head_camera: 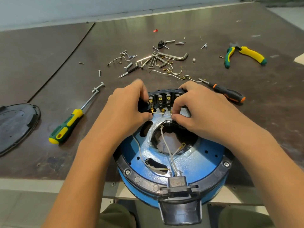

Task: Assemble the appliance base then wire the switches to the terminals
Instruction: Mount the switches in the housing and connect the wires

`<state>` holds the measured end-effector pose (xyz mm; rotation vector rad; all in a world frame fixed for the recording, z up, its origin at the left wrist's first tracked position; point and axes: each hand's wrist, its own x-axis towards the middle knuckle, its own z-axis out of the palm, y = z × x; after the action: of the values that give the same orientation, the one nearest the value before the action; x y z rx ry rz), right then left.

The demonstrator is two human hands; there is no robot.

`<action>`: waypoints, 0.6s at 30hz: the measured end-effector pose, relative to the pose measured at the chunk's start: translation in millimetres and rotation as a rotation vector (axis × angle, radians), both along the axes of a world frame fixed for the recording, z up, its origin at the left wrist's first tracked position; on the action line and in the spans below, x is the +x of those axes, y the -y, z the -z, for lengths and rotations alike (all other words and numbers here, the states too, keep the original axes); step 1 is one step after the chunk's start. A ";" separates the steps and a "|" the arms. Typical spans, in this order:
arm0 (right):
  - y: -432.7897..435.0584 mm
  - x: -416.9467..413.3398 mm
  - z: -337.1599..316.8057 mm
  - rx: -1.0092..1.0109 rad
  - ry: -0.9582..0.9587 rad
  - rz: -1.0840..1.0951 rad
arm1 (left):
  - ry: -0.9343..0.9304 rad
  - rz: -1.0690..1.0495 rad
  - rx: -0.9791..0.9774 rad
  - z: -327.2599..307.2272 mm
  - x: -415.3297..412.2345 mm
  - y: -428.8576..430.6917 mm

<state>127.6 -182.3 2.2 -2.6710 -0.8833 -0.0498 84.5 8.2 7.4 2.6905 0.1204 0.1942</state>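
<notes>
Two hands are busy here, and both are mine. Far to my left lies the black cover [16,125], put aside so I can reach inside. Next to it rests the yellow and green screwdriver [69,124], close by for when I need it.

My left hand [130,104] has curled fingers. Its thumb and finger pinch the left end of the short white wire [162,114], right by a brass terminal [152,110]. The wire runs flat just below the row of switches [162,99], so I think I am joining one terminal to the next. My right hand [202,111] pinches the other end of the same wire.

The blue appliance base [197,155] sits at the near edge of the table [49,55], close to my body, with its wiring facing up at me.

Past my right hand lie the orange and black screwdriver [228,93] and, farther off, the pliers [245,55].
</notes>
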 end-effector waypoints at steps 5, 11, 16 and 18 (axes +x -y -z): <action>0.4 0.6 0.8 -0.018 0.008 -0.010 | 0.011 0.055 0.065 2.1 0.7 0.5; 0.9 1.9 1.4 -0.012 0.001 -0.022 | -0.030 0.093 0.169 1.0 4.0 -3.2; 1.9 1.5 0.4 -0.004 -0.017 -0.040 | -0.049 0.091 0.173 -0.9 2.6 -4.4; 1.9 1.3 0.8 -0.001 -0.019 -0.042 | -0.047 0.084 0.173 -0.2 1.9 -3.8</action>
<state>128.9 -184.2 1.4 -2.6485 -0.9332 -0.0141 86.4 12.0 7.6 2.8670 0.0049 0.1200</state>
